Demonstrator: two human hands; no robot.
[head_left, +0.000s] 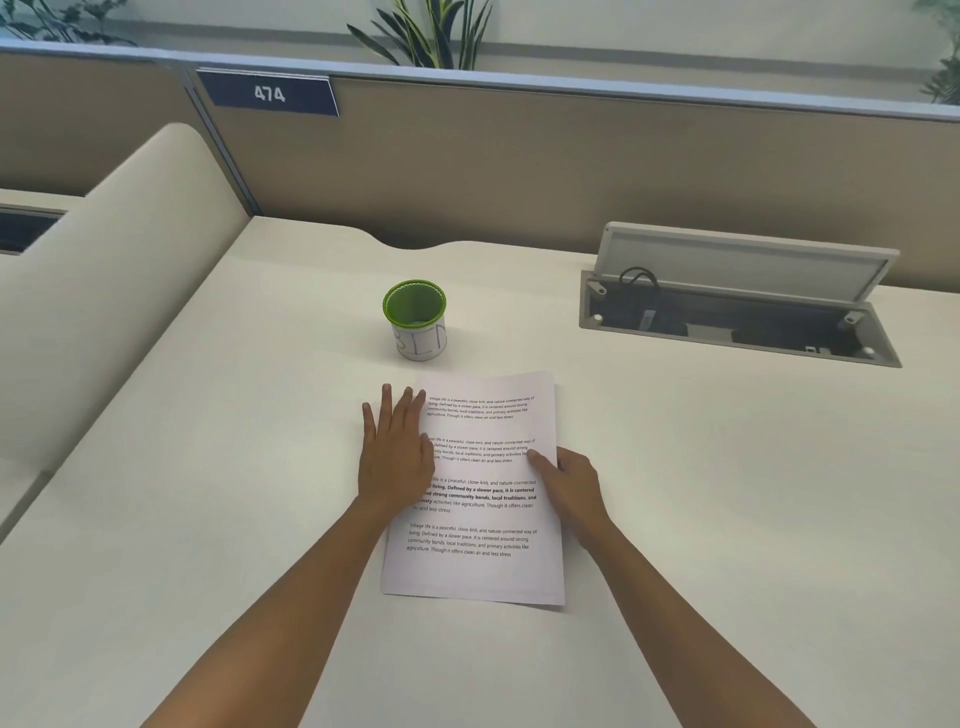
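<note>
Left hand (397, 452): flat, fingers straight, pressing the left edge of the white printed paper sheet (485, 519). Green-rimmed white cylindrical cup (414, 318) stands just behind the sheet, not touching. Sheet lies flat mid-desk on the cream tabletop (208, 519). Right hand (569, 480): thumb on top, fingers curled, pinching the sheet's right edge. Grey cable hatch (737, 291) far right, lid up.

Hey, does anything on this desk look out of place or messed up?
Only the cable hatch set into the desk at the right: its lid stands open, showing a black cable inside. The printed sheet lies flat, touched by the left hand and right hand. The green-rimmed cup stands upright; nothing is spilled.
</note>
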